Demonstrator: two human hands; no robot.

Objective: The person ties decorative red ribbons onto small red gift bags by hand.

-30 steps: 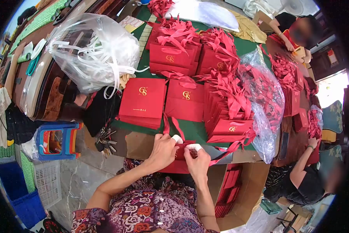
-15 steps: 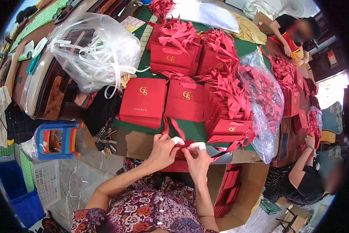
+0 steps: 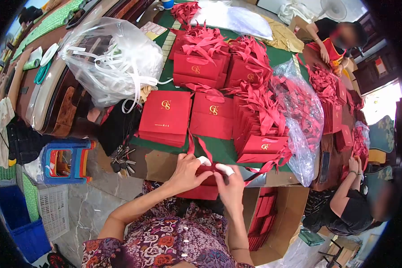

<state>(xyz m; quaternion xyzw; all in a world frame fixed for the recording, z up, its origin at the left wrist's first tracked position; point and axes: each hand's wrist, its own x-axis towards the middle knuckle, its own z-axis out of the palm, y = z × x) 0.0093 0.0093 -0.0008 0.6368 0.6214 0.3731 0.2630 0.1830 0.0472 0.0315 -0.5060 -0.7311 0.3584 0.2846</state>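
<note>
Against the table's front edge, my left hand [image 3: 187, 173] grips the upper part of a red paper gift bag [image 3: 200, 193], its fingers closed on it. My right hand [image 3: 230, 185] is at the bag's top right, thumb and forefinger pinching what looks like the red ribbon [image 3: 254, 179] that trails off to the right. White tape wraps a fingertip on each hand. The bag's top is partly hidden by my fingers. Just beyond lie a flat stack of red bags [image 3: 164, 117] with a gold logo and another red bag [image 3: 213, 114] with a ribbon handle.
Bundles of ribboned bags [image 3: 198, 67] and a standing row [image 3: 261, 145] fill the green table. A clear plastic sack [image 3: 111, 58] of white ribbon is at left, a cardboard box [image 3: 288, 219] below right. Two people [image 3: 350, 201] [image 3: 328, 38] work at the right. Blue stools [image 3: 67, 156] stand left.
My right hand has shifted slightly and is a little blurred, its thumb and forefinger lifting at the bag's top. My left hand stays on the bag. The view has moved slightly.
</note>
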